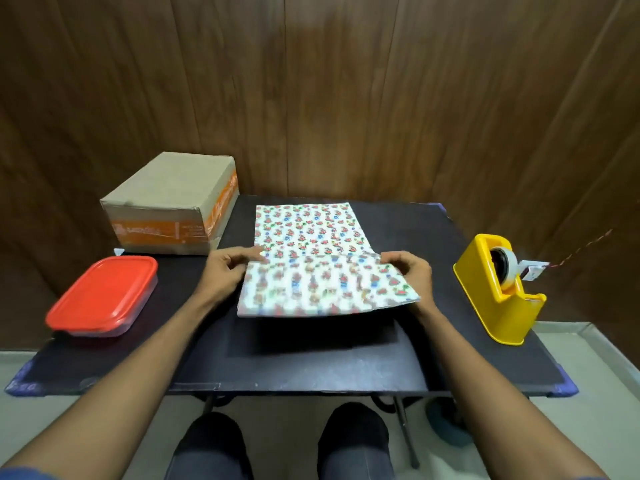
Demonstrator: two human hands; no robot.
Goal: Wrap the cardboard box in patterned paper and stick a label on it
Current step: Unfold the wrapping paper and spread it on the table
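White paper (311, 251) printed with small red, blue and green figures lies mid-desk, its near half raised; left hand (227, 268) and right hand (408, 270) pinch its side edges. Taped box (169, 206) sits at the far-left corner

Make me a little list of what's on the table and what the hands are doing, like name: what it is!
table: black top
paper: patterned paper in the middle, near half lifted off the table
left hand: left hand pinches the paper's left edge
right hand: right hand pinches the paper's right edge
box: cardboard box at the back left, not wrapped yet
tub: tub with red lid at the front left
tape: yellow tape dispenser on the right
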